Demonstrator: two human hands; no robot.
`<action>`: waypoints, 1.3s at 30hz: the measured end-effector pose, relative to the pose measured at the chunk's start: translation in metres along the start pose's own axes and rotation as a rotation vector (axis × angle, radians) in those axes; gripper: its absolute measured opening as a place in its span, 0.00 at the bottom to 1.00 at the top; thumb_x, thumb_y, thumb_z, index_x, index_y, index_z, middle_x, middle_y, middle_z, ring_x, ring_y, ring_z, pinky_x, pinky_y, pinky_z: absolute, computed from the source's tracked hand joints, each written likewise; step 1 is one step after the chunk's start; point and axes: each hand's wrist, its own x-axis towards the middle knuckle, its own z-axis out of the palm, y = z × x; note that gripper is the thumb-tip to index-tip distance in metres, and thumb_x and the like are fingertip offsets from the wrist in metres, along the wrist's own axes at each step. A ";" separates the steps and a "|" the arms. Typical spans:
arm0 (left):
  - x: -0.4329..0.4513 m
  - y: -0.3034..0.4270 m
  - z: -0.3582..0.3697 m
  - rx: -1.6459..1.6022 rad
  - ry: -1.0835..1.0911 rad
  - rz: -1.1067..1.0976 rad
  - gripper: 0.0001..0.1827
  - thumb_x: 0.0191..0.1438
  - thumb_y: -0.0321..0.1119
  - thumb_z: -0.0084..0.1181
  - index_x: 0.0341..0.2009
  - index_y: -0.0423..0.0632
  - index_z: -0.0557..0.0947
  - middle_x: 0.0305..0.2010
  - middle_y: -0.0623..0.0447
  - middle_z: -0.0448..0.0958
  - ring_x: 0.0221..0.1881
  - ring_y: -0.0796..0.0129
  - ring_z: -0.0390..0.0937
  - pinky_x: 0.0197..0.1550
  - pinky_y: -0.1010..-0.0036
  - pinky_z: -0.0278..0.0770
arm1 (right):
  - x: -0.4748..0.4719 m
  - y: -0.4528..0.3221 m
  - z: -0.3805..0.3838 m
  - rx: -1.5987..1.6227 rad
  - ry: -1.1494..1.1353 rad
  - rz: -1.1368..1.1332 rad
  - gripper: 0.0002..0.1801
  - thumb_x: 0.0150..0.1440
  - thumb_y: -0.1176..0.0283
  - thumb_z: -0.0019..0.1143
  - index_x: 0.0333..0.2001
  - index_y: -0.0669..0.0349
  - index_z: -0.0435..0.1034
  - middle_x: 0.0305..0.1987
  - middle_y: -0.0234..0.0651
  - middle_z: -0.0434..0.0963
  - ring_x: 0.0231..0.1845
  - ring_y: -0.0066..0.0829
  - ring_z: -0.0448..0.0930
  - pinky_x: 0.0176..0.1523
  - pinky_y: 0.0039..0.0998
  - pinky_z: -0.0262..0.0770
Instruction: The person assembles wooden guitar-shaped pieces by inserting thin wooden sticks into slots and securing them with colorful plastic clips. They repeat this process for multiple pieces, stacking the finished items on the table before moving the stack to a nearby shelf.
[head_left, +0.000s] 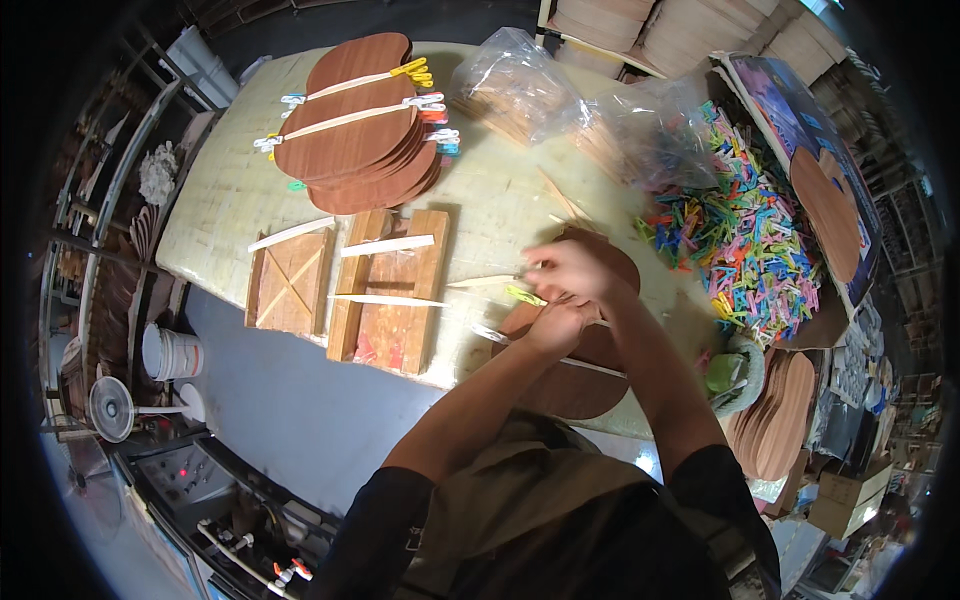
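A dark brown wooden guitar-shaped plate lies before me, with a pale wood strip across it. A white clothespin sits at its left edge and a yellow-green clothespin a little above. My left hand is over the plate's waist, fingers curled by the yellow-green clothespin; what it grips is hidden. Just above it, my right hand is blurred, thumb and fingers bent, and I cannot tell whether it holds anything. A pale strip points at the fingers from the left.
Plates with clothespinned strips are stacked at the back left. Two wooden jigs hold pale strips. Clear plastic bags of strips lie at the back. An open box of colourful clothespins stands right, near a green cup.
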 end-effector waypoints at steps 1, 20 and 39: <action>0.004 0.004 -0.002 0.069 -0.053 0.028 0.15 0.48 0.22 0.46 0.42 0.42 0.77 0.44 0.46 0.74 0.49 0.54 0.71 0.52 0.62 0.69 | -0.019 0.009 -0.021 -0.082 0.145 -0.273 0.17 0.54 0.74 0.55 0.48 0.65 0.70 0.31 0.31 0.74 0.31 0.21 0.74 0.36 0.24 0.72; -0.133 0.084 -0.075 -1.147 0.283 -1.189 0.18 0.53 0.21 0.52 0.50 0.42 0.72 0.42 0.50 0.76 0.42 0.68 0.76 0.48 0.72 0.73 | -0.572 0.269 -0.180 -0.414 1.140 1.522 0.37 0.52 0.40 0.51 0.50 0.63 0.70 0.48 0.36 0.77 0.46 0.32 0.77 0.50 0.33 0.70; 0.014 -0.107 -0.405 -0.523 1.040 -0.664 0.15 0.58 0.31 0.52 0.48 0.41 0.69 0.31 0.47 0.78 0.24 0.62 0.78 0.25 0.70 0.82 | -0.573 0.188 -0.044 0.602 1.497 -0.083 0.32 0.57 0.61 0.53 0.63 0.59 0.56 0.60 0.37 0.66 0.59 0.32 0.67 0.60 0.36 0.65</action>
